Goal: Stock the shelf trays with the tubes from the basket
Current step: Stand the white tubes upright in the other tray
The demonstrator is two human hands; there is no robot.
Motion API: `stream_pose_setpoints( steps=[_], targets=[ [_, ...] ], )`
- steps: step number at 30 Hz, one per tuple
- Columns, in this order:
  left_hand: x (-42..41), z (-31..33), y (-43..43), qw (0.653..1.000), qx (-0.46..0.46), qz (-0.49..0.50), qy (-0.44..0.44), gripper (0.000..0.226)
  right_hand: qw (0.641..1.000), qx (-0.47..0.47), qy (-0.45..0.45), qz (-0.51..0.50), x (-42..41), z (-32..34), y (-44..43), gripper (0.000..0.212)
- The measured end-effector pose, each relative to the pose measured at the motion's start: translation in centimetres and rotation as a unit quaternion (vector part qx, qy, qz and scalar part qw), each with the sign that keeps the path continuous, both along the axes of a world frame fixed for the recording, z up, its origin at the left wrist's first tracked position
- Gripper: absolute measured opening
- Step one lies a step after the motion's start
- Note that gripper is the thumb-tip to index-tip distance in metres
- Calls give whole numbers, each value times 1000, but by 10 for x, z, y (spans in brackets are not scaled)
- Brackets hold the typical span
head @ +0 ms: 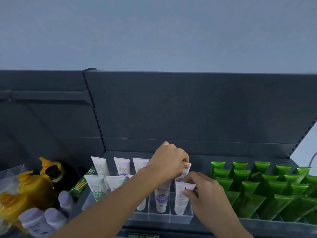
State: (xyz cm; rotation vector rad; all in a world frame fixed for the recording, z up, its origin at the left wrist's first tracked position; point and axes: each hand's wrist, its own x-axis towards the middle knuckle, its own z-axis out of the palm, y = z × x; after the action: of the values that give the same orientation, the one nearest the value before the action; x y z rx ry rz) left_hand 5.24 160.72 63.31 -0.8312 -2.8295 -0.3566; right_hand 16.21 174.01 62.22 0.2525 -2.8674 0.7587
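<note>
A clear divided shelf tray [180, 218] holds several upright white tubes with purple or green print. My left hand [169, 162] reaches across it and pinches the crimped top of a white-and-purple tube [186, 170] in the rightmost column, back row. My right hand [204, 189] grips the top of the white tube [181, 200] standing in front of it, in the front right compartment, its back label facing me. Another purple tube [161, 198] stands just left of that one. The basket is not in view.
Rows of green tubes [267, 189] fill the tray to the right. At the left stand yellow-capped bottles [32, 184], a dark bottle [54, 174], small lilac bottles [39, 222] and a green box [82, 182]. The dark shelf back panel [188, 109] rises behind.
</note>
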Motion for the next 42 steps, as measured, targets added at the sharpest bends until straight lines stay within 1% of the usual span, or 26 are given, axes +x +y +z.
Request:
stream_pose_setpoints(
  steps=[5, 12, 17, 20, 25, 28, 32, 35, 39, 42],
  targets=[
    [1, -4, -1, 1000, 13, 0, 6, 26, 1000, -3, 11, -5, 0, -7, 0, 24],
    [5, -5, -2, 999, 25, -15, 20, 29, 999, 0, 33, 0, -2, -12, 1, 32],
    [19, -1, -18, 996, 62, -13, 62, 31, 998, 6, 64, 2, -3, -3, 1, 24],
    [33, 7, -41, 993, 82, 12, 81, 32, 997, 8, 82, -1, -1, 2, -1, 19],
    [66, 19, -100, 987, 124, 40, 89, 27, 993, 10, 117, 5, 8, 7, -12, 22],
    [81, 23, -146, 985, 130, 55, 98, 23, 990, 17, 143, 15, 11, 13, -26, 27],
    [87, 19, -200, 985, 123, 73, 92, 30, 985, 39, 164, 29, 8, 23, -42, 29],
    [80, 12, -227, 988, 112, 75, 76, 21, 987, 41, 153, 28, -2, 28, -52, 29],
    [67, 8, -249, 994, 79, 51, 60, 33, 987, 57, 128, 81, -16, 35, -76, 27],
    [62, 10, -255, 997, 63, 32, 38, 44, 988, 70, 78, 109, -28, 34, -100, 34]
  ],
)
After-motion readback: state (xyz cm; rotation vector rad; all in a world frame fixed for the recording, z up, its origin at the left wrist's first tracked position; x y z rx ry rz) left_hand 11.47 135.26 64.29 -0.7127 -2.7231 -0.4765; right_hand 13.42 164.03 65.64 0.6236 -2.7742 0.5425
